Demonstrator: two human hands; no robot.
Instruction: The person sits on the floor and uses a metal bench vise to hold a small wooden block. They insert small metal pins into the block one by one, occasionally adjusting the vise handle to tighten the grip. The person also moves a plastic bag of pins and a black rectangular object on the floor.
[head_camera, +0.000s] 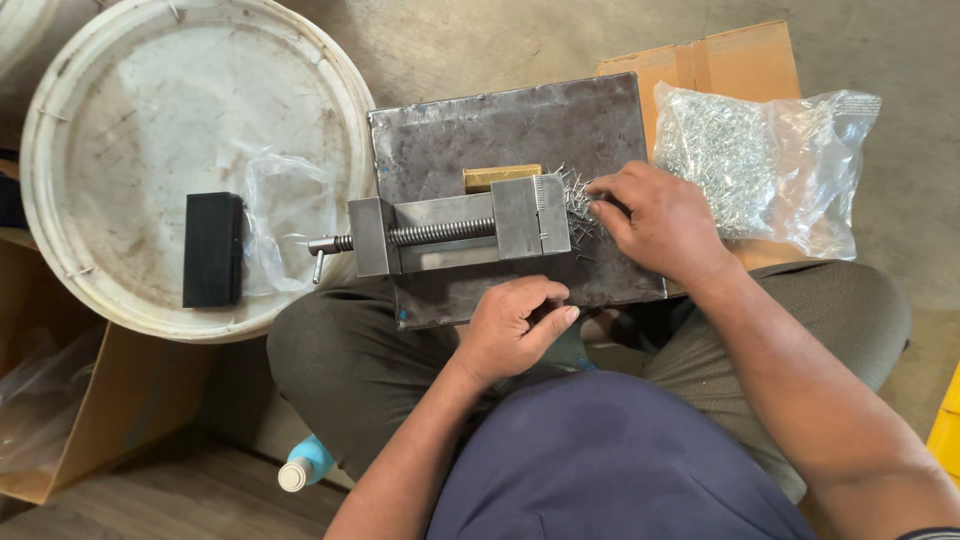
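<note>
2 hands at a grey steel vise (455, 232): right hand (655, 222) pinching thin silvery pins (580, 205), left hand (515, 325) loosely clenched, empty.

The person wore a dark navy shirt (610, 460) at the lower middle of the frame and olive-grey trousers (350, 370) across both legs. Both forearms were bare, with the left hand (515, 325) and right hand (660, 222) ungloved.
</note>
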